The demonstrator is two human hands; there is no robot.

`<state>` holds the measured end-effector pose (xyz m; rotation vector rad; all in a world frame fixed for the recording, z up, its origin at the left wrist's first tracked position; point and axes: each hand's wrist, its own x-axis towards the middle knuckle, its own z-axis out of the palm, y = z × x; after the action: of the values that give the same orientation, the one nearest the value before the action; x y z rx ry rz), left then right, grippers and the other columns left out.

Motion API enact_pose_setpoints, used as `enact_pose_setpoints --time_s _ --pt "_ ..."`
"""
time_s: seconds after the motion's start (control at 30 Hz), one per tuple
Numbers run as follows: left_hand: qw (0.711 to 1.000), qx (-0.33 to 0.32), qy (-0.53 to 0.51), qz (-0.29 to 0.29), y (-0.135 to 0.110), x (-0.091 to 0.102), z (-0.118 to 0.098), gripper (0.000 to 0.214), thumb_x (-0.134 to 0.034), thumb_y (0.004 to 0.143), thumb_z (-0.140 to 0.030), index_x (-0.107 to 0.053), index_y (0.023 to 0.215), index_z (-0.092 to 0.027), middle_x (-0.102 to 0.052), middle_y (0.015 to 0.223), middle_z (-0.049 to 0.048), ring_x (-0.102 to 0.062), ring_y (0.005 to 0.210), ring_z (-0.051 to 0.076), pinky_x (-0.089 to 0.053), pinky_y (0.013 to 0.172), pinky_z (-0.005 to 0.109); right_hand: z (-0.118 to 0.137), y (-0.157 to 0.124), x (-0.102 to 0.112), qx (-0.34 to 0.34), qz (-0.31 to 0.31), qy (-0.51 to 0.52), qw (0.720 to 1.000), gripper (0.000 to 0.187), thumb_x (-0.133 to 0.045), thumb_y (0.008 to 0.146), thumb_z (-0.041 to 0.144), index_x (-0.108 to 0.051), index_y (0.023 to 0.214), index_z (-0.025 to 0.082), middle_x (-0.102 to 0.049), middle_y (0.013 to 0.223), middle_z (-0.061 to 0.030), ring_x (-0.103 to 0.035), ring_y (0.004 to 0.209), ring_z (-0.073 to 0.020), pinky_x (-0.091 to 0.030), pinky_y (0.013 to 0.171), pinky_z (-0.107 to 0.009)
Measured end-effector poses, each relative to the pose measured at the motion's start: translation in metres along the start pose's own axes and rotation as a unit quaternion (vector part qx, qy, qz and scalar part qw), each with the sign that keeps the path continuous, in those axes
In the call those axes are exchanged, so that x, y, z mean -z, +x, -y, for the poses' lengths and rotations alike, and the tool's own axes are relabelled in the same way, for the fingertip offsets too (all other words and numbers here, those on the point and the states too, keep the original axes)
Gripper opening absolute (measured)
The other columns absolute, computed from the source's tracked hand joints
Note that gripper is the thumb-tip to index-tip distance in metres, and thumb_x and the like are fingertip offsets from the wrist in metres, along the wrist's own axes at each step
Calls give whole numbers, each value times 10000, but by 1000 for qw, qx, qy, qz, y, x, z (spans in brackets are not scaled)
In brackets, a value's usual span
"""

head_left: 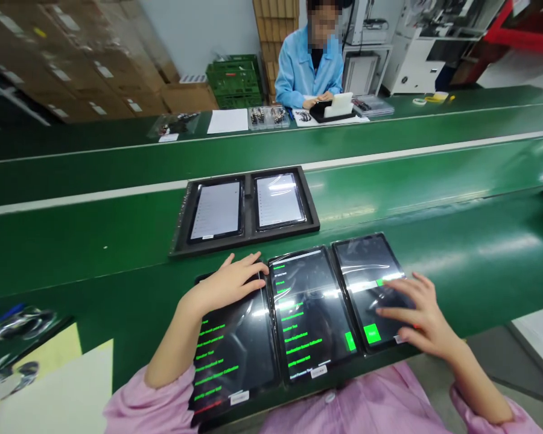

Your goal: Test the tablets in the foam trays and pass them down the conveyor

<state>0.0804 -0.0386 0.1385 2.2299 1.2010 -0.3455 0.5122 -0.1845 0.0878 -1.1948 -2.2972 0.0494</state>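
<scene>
Three tablets lie side by side at the bench's near edge. My left hand [235,282] rests over the top of the left tablet [239,349], fingers spread, fingertips reaching its right edge beside the middle tablet [310,313]. Green lines of text show on both of these dark screens, with a red line low on the left one. Over the right tablet [362,265] my right hand [420,313] is spread open, fingertips at its screen; whether they touch it I cannot tell. That screen shows a green square at the bottom. Neither hand holds anything.
A black foam tray [248,208] with two lit tablets sits beyond the three. Papers [58,386] and cables [27,322] lie at the left. Across the green line [389,181], a co-worker in a blue jacket [294,66] sits by a propped-up device [339,105].
</scene>
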Motion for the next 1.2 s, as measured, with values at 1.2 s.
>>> enact_pose_setpoints --time_s 1.2 --pt "997 8 -56 -43 -2 8 -7 542 -177 1006 -599 -566 1222 -289 -626 1394 41 -420 1448 302 40 1207 688 -102 58 -62 -464 -220 304 802 408 -750 649 598 -643 713 209 -687 715 -55 -613 675 -206 -500 651 -333"
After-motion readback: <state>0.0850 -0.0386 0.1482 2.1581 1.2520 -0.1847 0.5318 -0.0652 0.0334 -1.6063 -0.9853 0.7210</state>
